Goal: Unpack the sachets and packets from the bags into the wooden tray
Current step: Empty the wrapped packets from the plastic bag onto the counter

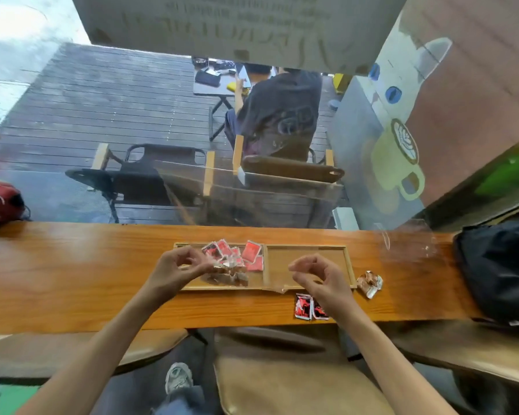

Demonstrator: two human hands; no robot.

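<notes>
Head view: left hand [177, 266] pinches a clear bag [222, 272] over the red sachets [237, 254] in the wooden tray [309, 250] (left compartment), right hand [318, 277] loosely curled, holding nothing visible.

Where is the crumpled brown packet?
In the head view, the crumpled brown packet lies on the counter, just right of the wooden tray, near the right hand.
</notes>
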